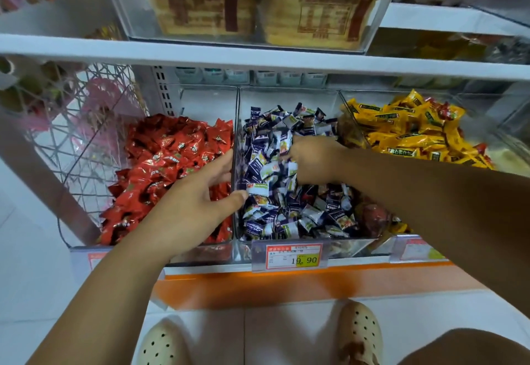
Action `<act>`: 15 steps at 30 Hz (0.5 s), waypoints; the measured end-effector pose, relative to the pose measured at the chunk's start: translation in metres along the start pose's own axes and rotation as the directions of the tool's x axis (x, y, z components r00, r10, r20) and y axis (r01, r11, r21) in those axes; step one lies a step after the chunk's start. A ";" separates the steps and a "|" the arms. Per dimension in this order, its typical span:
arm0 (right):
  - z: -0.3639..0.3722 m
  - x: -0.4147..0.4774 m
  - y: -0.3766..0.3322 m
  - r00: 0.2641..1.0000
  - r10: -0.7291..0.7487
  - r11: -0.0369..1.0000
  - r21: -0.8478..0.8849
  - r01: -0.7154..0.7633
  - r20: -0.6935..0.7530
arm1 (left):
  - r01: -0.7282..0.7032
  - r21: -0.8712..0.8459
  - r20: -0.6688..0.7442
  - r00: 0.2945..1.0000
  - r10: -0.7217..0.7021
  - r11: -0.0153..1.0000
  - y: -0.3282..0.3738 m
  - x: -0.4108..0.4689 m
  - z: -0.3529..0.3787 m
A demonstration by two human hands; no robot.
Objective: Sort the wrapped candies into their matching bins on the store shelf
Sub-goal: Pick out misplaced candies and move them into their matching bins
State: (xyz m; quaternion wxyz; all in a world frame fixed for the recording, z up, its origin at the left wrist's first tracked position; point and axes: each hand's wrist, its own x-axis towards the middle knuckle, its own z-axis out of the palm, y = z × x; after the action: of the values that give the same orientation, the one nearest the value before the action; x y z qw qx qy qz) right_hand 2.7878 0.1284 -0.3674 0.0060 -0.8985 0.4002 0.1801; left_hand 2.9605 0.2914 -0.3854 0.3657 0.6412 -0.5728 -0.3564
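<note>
Candies (286, 207) fill clear shelf bins (236, 112) above tiled floor (286, 336); left hand (195, 201) spread, right hand (312, 161), grip unclear.

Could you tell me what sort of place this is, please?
Probably a shop's loose-candy aisle: clear bins of red-wrapped candies, blue-and-white candies and yellow-wrapped candies line a shelf, and a price tag reading 19.90 hangs in front.

A shop: white shelving (258, 57) holds 3 clear bins (236, 135) of wrapped sweets, red candies (172, 158) left, blue-and-white candies (286, 215) middle, yellow candies (401, 135) right, with a price tag (292, 257) reading 19.90 on the near edge.
</note>
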 end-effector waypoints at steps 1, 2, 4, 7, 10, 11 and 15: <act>-0.003 0.001 0.006 1.000 0.006 0.997 0.078 -0.005 -0.018 | 0.002 -0.001 0.003 1.000 -0.002 1.000 0.001 -0.001 0.000; -0.005 0.004 0.012 1.000 0.012 0.991 0.136 -0.010 -0.017 | 0.005 -0.002 0.003 1.000 -0.005 1.000 0.002 -0.001 0.000; -0.014 0.002 0.022 1.000 0.022 0.983 0.183 -0.020 -0.008 | 0.011 -0.007 0.000 1.000 -0.011 1.000 0.003 -0.002 0.000; -0.030 -0.006 0.034 0.997 0.075 0.974 0.214 -0.073 -0.001 | 0.017 -0.010 0.002 1.000 -0.017 1.000 0.004 -0.001 0.000; -0.036 -0.008 0.041 0.996 0.092 0.971 0.223 -0.089 -0.001 | 0.013 -0.019 0.006 1.000 -0.013 1.000 0.004 -0.002 0.000; -0.036 -0.008 0.042 0.995 0.099 0.966 0.238 -0.096 -0.001 | 0.009 -0.020 0.009 1.000 -0.009 1.000 0.004 -0.002 0.000; -0.035 -0.006 0.038 0.993 0.118 0.937 0.332 -0.114 0.008 | -0.001 -0.019 0.005 1.000 0.001 1.000 0.005 -0.002 0.001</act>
State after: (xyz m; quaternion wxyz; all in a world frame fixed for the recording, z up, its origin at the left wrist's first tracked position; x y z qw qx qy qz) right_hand 2.7675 0.1015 -0.3273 0.1440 -0.8607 0.4769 0.1048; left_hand 2.9575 0.2925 -0.3810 0.3704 0.6364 -0.5708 -0.3633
